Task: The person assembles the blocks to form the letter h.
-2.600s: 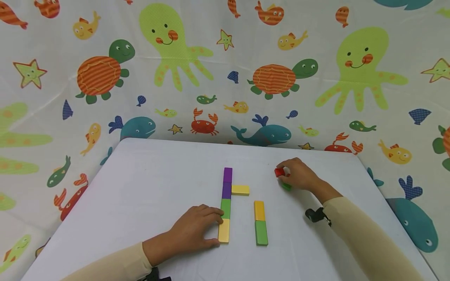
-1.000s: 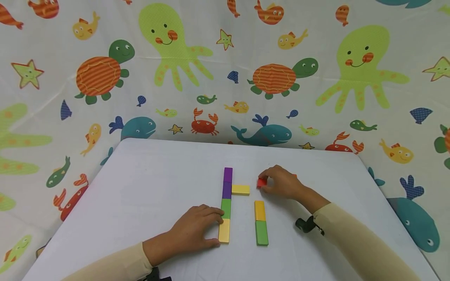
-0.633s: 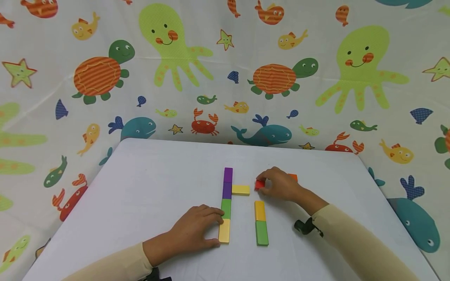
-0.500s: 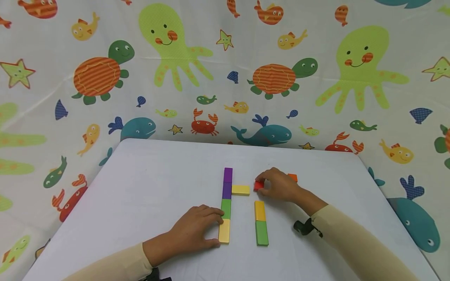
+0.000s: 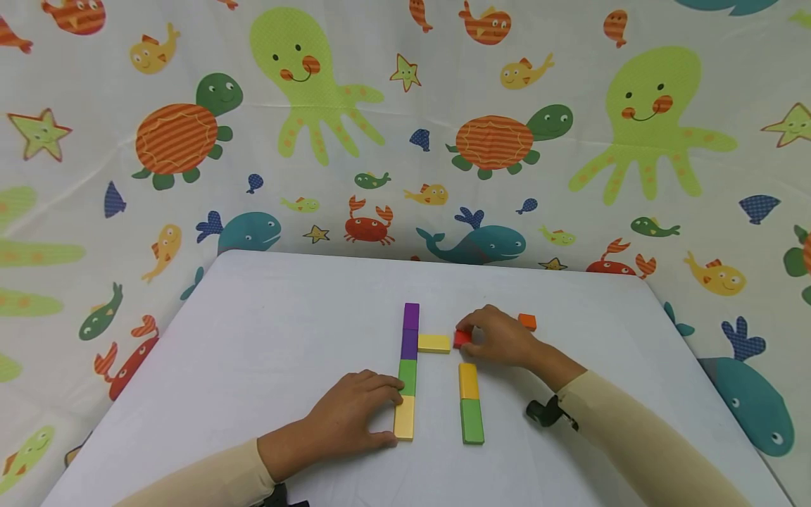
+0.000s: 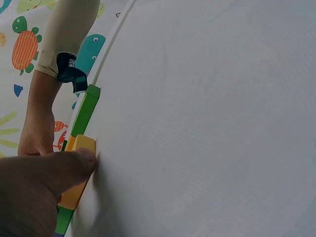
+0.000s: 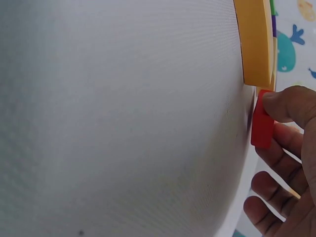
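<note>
My right hand [image 5: 503,339] pinches a red block [image 5: 462,339] between thumb and fingers, at the right end of a flat pale yellow block [image 5: 434,343]. In the right wrist view the thumb presses on the red block [image 7: 262,121]. My left hand [image 5: 348,415] rests beside a column of blocks, fingertips at its left edge where a green block [image 5: 408,378] meets a pale yellow block [image 5: 404,419], thumb by that yellow block's near end. Two purple blocks [image 5: 410,331] continue the column upward. The left wrist view shows the left thumb [image 6: 74,165] over the yellow block's near end.
An orange-yellow block [image 5: 468,382] and a green block [image 5: 472,421] form a short column right of the long one. An orange block [image 5: 527,322] lies beyond the right hand. A white table [image 5: 285,317] bears everything, with a sea-animal cloth [image 5: 405,155] behind.
My right hand has carried the red block left and nearer, to the end of the flat yellow block. The orange block has come into sight behind it. The left hand has stayed put.
</note>
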Motion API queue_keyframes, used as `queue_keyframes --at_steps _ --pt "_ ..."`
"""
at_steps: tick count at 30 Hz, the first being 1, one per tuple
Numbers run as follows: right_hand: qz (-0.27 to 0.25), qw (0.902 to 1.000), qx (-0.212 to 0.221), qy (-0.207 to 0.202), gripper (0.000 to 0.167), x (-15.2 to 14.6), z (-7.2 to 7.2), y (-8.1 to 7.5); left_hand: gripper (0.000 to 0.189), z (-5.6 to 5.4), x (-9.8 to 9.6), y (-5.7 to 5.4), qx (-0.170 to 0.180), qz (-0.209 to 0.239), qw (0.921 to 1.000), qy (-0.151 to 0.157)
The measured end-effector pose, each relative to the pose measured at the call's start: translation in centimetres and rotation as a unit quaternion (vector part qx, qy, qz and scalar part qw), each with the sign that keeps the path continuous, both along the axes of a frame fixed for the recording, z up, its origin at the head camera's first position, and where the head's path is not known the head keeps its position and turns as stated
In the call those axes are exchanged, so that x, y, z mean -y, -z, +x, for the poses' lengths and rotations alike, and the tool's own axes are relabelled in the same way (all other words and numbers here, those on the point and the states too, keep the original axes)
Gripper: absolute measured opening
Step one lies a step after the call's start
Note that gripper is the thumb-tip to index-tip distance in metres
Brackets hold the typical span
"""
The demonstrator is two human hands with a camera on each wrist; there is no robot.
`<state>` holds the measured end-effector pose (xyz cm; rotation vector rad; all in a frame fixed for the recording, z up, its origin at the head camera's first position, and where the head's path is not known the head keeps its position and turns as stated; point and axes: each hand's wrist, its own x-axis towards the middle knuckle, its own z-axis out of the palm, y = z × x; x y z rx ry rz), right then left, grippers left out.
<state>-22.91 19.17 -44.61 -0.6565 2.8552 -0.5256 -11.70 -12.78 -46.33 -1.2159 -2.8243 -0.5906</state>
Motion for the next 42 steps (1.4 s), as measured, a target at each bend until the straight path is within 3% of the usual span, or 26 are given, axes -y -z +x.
queue_keyframes --at_steps 25,42 --pt "0.009 1.0000 0.001 -0.003 0.044 0.4 0.0 0.1 0.048 0.1 0.0 0.0 0.005 -0.001 1.0000 -0.004" --pt "0.002 0.9980 -0.011 0.062 0.047 -4.4 0.3 -0.7 0.047 -0.1 0.0 0.0 0.015 -0.009 0.9998 -0.005"
